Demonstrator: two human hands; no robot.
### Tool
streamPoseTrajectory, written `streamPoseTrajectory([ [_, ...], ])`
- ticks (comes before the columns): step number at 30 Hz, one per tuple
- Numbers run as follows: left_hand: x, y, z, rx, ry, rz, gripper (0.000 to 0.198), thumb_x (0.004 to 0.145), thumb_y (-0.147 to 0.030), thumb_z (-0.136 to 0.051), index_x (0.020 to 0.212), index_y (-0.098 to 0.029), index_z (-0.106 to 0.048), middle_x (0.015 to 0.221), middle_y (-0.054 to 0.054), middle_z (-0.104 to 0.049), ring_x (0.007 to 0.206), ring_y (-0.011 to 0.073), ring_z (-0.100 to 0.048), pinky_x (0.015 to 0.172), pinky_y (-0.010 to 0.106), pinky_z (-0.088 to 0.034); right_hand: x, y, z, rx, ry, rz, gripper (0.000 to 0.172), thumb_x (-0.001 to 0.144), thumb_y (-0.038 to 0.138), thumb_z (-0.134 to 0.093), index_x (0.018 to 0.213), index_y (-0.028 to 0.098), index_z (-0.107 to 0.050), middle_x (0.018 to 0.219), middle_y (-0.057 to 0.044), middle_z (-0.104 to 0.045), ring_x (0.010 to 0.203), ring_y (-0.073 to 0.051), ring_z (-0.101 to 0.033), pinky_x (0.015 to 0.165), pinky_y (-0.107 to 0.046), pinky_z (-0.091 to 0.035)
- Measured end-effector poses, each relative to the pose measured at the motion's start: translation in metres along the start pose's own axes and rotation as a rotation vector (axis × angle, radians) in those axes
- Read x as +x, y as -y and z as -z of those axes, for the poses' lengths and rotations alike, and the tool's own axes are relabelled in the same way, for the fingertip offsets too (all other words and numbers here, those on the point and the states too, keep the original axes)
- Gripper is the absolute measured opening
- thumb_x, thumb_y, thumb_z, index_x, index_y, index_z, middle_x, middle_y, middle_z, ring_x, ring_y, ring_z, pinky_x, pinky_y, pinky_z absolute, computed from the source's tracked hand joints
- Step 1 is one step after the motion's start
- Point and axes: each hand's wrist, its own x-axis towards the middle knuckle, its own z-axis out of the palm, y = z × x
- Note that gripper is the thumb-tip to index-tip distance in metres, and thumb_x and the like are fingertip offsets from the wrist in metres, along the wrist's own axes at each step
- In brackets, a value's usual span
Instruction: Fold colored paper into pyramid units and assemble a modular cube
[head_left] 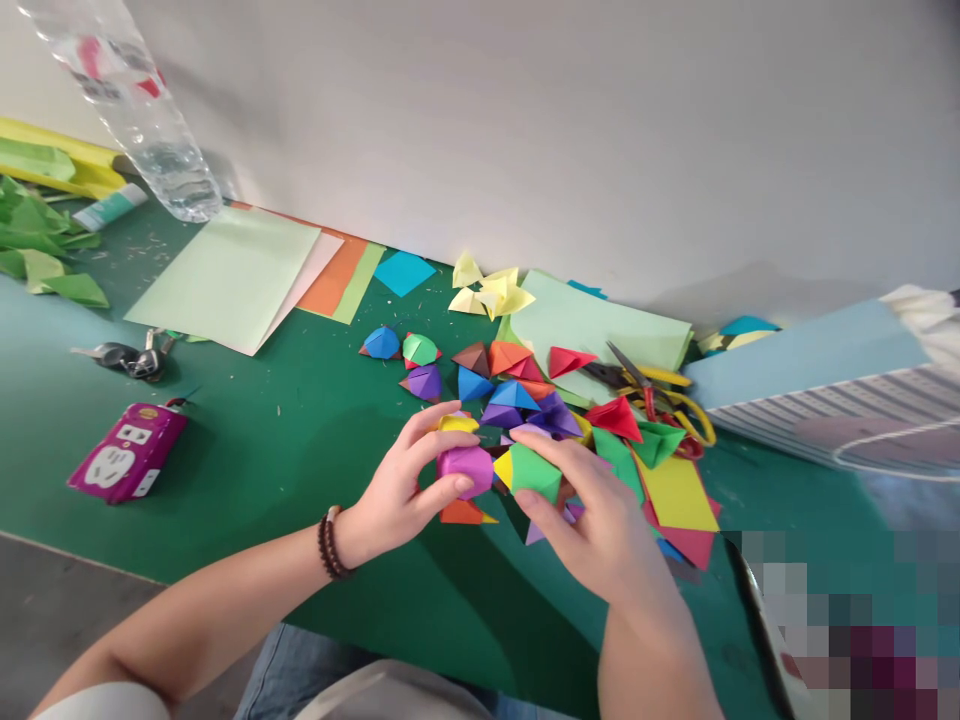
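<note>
Though unreadable, yellow logo (146,413) on magenta socket packet (127,455) left of left hand (397,480)

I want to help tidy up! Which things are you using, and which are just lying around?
In use: left hand, holding a purple folded-paper piece; right hand, holding a green folded-paper piece; the loose folded-paper pieces.
Lying about: scissors, keys, boxed power strip, plastic bottle.

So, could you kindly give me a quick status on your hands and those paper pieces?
Left hand gripping purple folded-paper piece. Right hand gripping green folded-paper piece. Loose folded-paper pieces heaped just beyond and under both hands.
</note>
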Motion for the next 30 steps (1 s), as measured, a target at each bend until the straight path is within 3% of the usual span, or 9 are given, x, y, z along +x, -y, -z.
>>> streamPoseTrajectory([
  [6, -0.001, 0.001, -0.001, -0.004, 0.002, 0.021, 0.038, 0.094, -0.047, -0.051, 0.121, -0.022, -0.061, 0.141, 0.014, -0.049, 0.135, 0.027, -0.046, 0.113, 0.046, -0.04, 0.001, 0.004, -0.005, -0.069, -0.017, 0.032, 0.037, 0.094, 0.041, -0.055, 0.126, 0.024, -0.058, 0.11, -0.01, -0.067, 0.079, -0.02, -0.068, 0.067, -0.032, -0.054],
  [11, 0.0, 0.001, -0.002, -0.024, 0.028, 0.022, 0.04, 0.093, -0.048, -0.053, 0.123, -0.023, -0.061, 0.139, 0.014, -0.05, 0.135, 0.0265, -0.045, 0.113, 0.046, -0.04, 0.003, 0.007, -0.009, -0.071, -0.005, 0.057, 0.037, 0.094, 0.043, -0.056, 0.124, 0.022, -0.06, 0.094, -0.006, -0.066, 0.051, -0.011, -0.055, 0.052, -0.027, -0.05],
  [26, 0.0, 0.001, -0.002, -0.058, -0.005, -0.007, 0.041, 0.092, -0.051, -0.053, 0.12, -0.022, -0.062, 0.137, 0.014, -0.052, 0.132, 0.0275, -0.048, 0.111, 0.049, -0.041, 0.005, 0.013, -0.012, -0.059, -0.048, 0.077, 0.037, 0.094, 0.048, -0.053, 0.118, 0.021, -0.063, 0.089, -0.006, -0.068, 0.048, -0.01, -0.054, 0.048, -0.026, -0.049],
  [30, 0.0, 0.001, -0.001, -0.058, -0.017, -0.025, 0.041, 0.091, -0.05, -0.054, 0.12, -0.022, -0.062, 0.138, 0.014, -0.051, 0.132, 0.0272, -0.048, 0.111, 0.048, -0.04, 0.004, 0.009, -0.009, -0.049, 0.006, 0.057, 0.046, 0.091, 0.051, -0.056, 0.129, 0.024, -0.056, 0.096, -0.007, -0.068, 0.058, -0.014, -0.062, 0.05, -0.027, -0.052],
])
